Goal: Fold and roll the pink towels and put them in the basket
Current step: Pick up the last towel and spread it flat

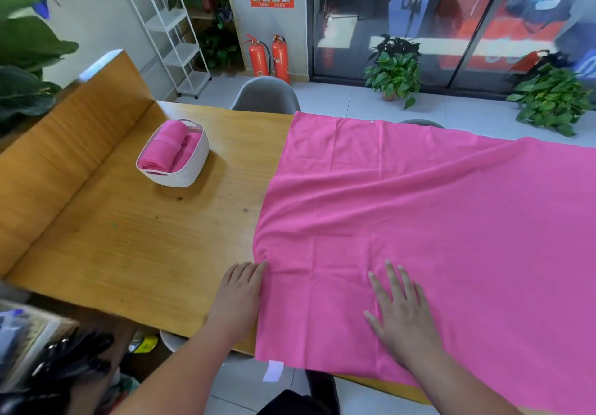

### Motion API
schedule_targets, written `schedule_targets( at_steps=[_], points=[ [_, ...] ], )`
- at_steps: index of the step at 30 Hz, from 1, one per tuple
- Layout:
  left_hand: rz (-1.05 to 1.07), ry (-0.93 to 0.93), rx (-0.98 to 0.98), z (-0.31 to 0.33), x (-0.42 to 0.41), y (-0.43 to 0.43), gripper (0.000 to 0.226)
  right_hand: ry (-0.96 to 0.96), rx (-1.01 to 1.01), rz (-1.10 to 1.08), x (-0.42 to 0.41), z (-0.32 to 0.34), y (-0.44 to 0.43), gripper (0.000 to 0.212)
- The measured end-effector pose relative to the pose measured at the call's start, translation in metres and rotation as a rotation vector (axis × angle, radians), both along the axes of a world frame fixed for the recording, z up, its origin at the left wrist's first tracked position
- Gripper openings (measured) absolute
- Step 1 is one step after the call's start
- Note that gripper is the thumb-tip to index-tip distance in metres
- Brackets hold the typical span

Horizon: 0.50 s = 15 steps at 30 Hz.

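Left hand (pixel 240 289) flat; right hand (pixel 400 311) splayed

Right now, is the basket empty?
No, the basket holds two rolled towels, lying side by side.

Wooden table (pixel 135 247); grey chair (pixel 266 95); white shelf rack (pixel 171 27); two fire extinguishers (pixel 269 56); potted plants (pixel 395 72); glass doors (pixel 451 18); tiled floor (pixel 338 98).

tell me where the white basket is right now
In the head view, the white basket stands on the wooden table, left of the spread pink towel, with rolled pink towels inside.
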<state>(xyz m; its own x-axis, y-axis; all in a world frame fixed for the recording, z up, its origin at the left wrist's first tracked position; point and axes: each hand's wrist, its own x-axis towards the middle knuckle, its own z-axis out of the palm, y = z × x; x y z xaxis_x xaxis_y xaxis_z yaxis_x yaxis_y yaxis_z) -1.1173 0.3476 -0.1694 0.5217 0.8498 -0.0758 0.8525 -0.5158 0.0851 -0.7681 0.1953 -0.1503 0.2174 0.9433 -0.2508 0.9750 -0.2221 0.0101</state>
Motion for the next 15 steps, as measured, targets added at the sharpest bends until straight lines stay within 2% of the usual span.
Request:
schedule_targets(
  at_steps=[3,7,9,13,15],
  points=[
    [0.024,0.078,-0.053,-0.005,-0.013,-0.022,0.066,0.023,-0.091,-0.046,-0.004,-0.006,-0.033,0.080],
    [0.049,0.222,-0.089,0.002,-0.029,-0.025,0.066,-0.042,-0.097,-0.154,-0.004,-0.006,-0.069,0.076],
    [0.005,0.225,-0.091,0.012,-0.029,-0.027,0.069,-0.061,-0.088,-0.162,-0.008,-0.001,-0.078,0.071],
    [-0.119,0.212,-0.119,0.008,-0.033,-0.055,0.070,0.061,-0.097,-0.072,-0.030,0.006,-0.090,0.074],
    [-0.087,0.203,-0.168,0.003,-0.039,-0.073,0.074,0.112,-0.126,-0.042,-0.044,0.006,-0.097,0.076]
  ],
)
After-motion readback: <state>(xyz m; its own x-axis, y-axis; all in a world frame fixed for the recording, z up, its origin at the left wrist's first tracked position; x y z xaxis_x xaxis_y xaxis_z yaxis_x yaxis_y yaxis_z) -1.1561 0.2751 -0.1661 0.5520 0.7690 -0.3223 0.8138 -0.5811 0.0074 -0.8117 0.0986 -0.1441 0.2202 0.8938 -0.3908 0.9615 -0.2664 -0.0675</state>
